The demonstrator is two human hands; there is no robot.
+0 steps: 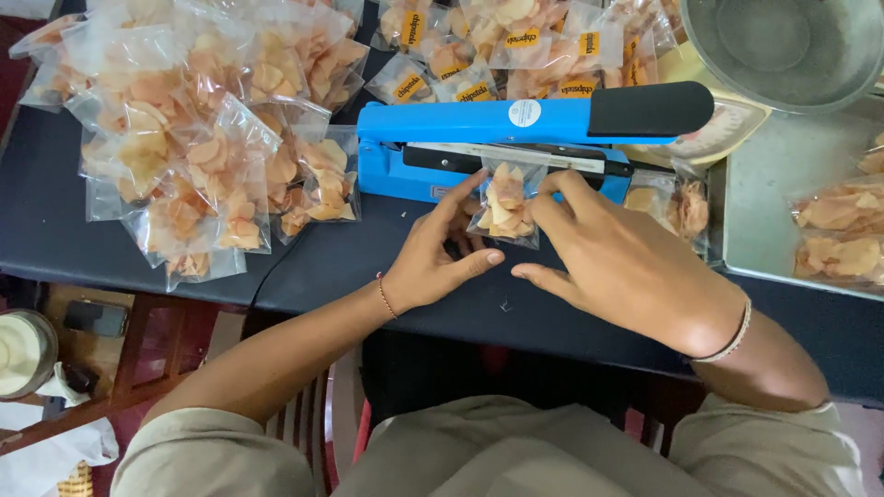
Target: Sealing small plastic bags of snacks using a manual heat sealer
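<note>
My left hand (437,258) and right hand (612,262) pinch the small clear plastic bag of pale orange chips (505,207) | bag on black worktop (55,221), long axis upright, mouth under blue heat sealer bar (479,124) | yellow-labelled packets (516,41) behind | unlabelled sealed packets (198,138) piled left

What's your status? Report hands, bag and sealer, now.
Left hand and right hand both pinch small clear chip bag. Bag top lies under blue heat sealer, its arm raised. Nothing blocks it; filled bags piled left.
</note>
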